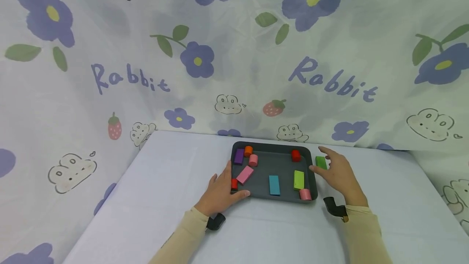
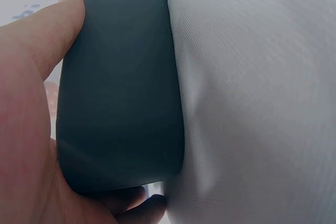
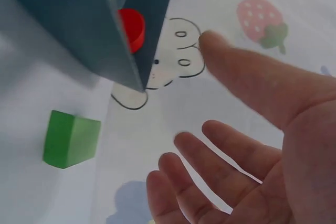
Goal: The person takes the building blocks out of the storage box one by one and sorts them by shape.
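A dark grey tray [image 1: 256, 190] lies on the white table with several coloured blocks in it. My left hand [image 1: 219, 194] holds its near left corner, thumb along the front wall and fingers by the left side; the left wrist view shows the thumb [image 2: 58, 30] at the tray's rim and fingertips curled past the corner. Over by the tray's right wall, my right hand [image 1: 338, 173] is spread with nothing in its grasp. Just outside that wall lies a green block [image 1: 321, 162], below the right fingers; the right wrist view has this green block [image 3: 71, 140] apart from the hand.
Inside the tray are a purple block [image 1: 239, 156], an orange cylinder [image 1: 248, 151], a pink block [image 1: 245, 174], a blue block [image 1: 274, 185], a lime block [image 1: 299, 180] and several red or pink pieces. A patterned cloth [image 1: 227, 80] hangs behind the table.
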Demonstrator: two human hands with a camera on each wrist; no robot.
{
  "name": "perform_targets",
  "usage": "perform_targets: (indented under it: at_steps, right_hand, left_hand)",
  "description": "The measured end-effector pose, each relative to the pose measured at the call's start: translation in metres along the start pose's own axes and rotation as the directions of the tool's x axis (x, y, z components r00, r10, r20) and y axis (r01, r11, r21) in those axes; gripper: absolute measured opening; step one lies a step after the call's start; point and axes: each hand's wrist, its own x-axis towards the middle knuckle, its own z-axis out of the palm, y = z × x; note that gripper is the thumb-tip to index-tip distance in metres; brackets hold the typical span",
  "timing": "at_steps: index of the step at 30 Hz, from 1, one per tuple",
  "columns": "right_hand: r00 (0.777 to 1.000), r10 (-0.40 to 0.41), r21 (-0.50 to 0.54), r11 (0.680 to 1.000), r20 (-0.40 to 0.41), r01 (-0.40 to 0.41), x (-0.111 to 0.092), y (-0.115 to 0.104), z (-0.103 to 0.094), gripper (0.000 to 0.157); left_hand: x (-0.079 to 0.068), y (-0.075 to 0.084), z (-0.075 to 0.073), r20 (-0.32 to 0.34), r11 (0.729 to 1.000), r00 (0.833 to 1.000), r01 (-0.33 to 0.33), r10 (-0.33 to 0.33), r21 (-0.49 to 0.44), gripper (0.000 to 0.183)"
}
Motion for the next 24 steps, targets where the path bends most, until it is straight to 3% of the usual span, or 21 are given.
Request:
perform_targets:
  at_steps: [24]
  right_hand:
    - [0.989, -0.076, -0.024, 0.997, 0.124, 0.08, -0.01, -0.035, 0.005, 0.075]
  left_hand:
    - [-0.001, 0.001, -0.001, -0.005, 1.0, 1.0, -0.003, 0.003, -0.002, 0.116]
